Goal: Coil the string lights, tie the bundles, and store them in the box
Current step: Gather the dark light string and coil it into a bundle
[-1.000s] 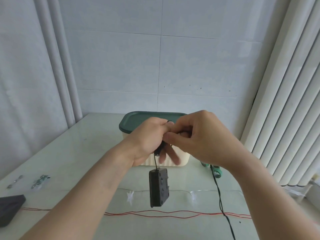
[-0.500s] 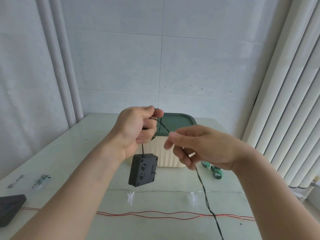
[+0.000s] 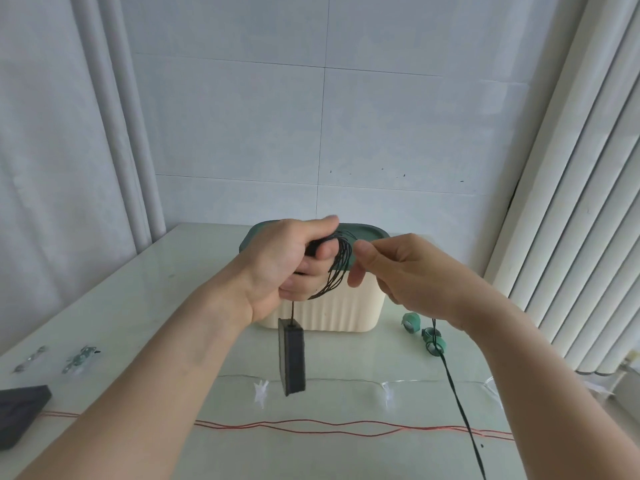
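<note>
While both hands work above the surface (image 3: pixel 145 306), a dark cord is being looped into a coil.
Nearest: red wire (image 3: pixel 311 427) lies across the surface; a clear strand with white star shapes (image 3: pixel 261 389) just behind it. Black battery pack (image 3: pixel 291 360) hangs on its cord under the left hand (image 3: pixel 287 265). Left hand grips the coil (image 3: pixel 341 261), fingers curled round the loops. Right hand (image 3: pixel 408 271) pinches the dark cord (image 3: pixel 457 400), which trails down past the near edge. Green ties (image 3: pixel 433 339) lie right of the box. Farther: cream box (image 3: pixel 346 311), green lid (image 3: pixel 367 232) on, behind the hands.
</note>
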`<move>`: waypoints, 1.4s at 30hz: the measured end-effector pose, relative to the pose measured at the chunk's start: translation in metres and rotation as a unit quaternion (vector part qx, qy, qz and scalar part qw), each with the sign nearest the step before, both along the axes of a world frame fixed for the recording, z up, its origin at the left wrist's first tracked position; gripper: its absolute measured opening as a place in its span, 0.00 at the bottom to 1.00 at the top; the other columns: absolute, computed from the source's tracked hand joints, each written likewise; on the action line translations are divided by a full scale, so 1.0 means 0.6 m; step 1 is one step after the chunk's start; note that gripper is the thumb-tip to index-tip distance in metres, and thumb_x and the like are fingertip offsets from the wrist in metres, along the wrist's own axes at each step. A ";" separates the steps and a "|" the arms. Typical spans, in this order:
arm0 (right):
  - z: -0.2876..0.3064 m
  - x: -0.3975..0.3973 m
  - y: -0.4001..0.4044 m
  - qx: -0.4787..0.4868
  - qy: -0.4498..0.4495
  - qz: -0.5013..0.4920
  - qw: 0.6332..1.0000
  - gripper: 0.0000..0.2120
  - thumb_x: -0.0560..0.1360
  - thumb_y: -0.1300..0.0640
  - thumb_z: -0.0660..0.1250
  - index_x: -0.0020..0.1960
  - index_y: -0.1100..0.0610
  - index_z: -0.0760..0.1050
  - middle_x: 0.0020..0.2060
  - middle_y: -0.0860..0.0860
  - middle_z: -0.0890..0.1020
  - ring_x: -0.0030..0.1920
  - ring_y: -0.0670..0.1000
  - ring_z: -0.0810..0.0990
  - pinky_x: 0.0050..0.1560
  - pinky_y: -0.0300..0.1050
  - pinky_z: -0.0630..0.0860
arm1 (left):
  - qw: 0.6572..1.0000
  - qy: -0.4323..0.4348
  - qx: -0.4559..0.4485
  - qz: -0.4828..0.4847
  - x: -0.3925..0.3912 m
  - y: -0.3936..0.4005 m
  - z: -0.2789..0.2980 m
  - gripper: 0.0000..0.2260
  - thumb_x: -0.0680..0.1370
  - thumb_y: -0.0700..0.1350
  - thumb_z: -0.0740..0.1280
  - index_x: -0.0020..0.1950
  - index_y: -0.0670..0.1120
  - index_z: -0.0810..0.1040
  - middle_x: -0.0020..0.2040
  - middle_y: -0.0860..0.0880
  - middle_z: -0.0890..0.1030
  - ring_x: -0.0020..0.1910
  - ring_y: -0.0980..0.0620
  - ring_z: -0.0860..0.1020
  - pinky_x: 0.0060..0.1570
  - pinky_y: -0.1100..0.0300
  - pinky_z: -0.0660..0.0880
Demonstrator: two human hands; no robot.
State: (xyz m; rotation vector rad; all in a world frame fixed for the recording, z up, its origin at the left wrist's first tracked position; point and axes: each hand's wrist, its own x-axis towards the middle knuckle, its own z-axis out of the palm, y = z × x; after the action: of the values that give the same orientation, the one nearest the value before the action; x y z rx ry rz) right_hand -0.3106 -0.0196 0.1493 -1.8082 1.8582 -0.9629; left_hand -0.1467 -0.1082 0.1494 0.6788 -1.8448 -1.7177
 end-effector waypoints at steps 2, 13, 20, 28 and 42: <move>-0.002 -0.001 -0.003 0.003 -0.038 0.002 0.999 0.23 0.80 0.39 0.59 0.40 0.53 0.82 0.27 0.52 0.65 0.28 0.52 0.64 0.34 0.44 0.63 | 0.999 0.037 0.015 0.007 0.000 -0.002 0.001 0.22 0.83 0.53 0.56 0.30 0.50 0.64 0.26 0.53 0.55 0.21 0.55 0.52 0.23 0.60 0.47; -0.013 -0.022 0.003 0.256 -0.287 0.365 0.848 0.18 0.82 0.48 0.56 0.55 0.61 0.77 0.39 0.56 0.75 0.35 0.54 0.80 0.45 0.56 0.82 | 0.920 0.323 0.211 0.071 0.039 -0.043 0.022 0.20 0.83 0.47 0.53 0.30 0.51 0.63 0.22 0.54 0.57 0.17 0.57 0.55 0.17 0.62 0.50; -0.028 0.003 -0.022 0.146 -0.273 0.129 0.942 0.15 0.85 0.57 0.58 0.50 0.62 0.80 0.28 0.50 0.69 0.25 0.49 0.67 0.35 0.45 0.74 | 0.895 0.335 0.238 0.174 0.054 -0.059 0.024 0.19 0.81 0.41 0.51 0.30 0.50 0.62 0.23 0.54 0.56 0.17 0.56 0.55 0.16 0.63 0.52; -0.023 0.041 -0.013 0.066 -0.090 -0.008 0.994 0.07 0.80 0.54 0.64 0.50 0.54 0.80 0.22 0.47 0.75 0.22 0.50 0.71 0.38 0.47 0.75 | 0.922 0.281 0.204 0.173 0.030 -0.042 0.014 0.16 0.79 0.44 0.50 0.31 0.49 0.62 0.25 0.53 0.58 0.19 0.54 0.55 0.20 0.63 0.51; -0.009 0.062 0.002 -0.031 -0.013 0.036 0.999 0.13 0.80 0.57 0.64 0.39 0.54 0.82 0.24 0.46 0.74 0.24 0.47 0.65 0.26 0.40 0.65 | 0.992 -0.022 -0.044 0.115 -0.024 0.013 -0.011 0.18 0.79 0.39 0.58 0.29 0.43 0.73 0.26 0.42 0.74 0.23 0.45 0.70 0.25 0.61 0.66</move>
State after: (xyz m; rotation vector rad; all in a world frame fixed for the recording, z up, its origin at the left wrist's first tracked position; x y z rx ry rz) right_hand -0.2732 -0.0185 0.1437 -1.8751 1.7548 -1.0228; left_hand -0.1611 -0.1006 0.1427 0.8627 -1.7818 -1.4764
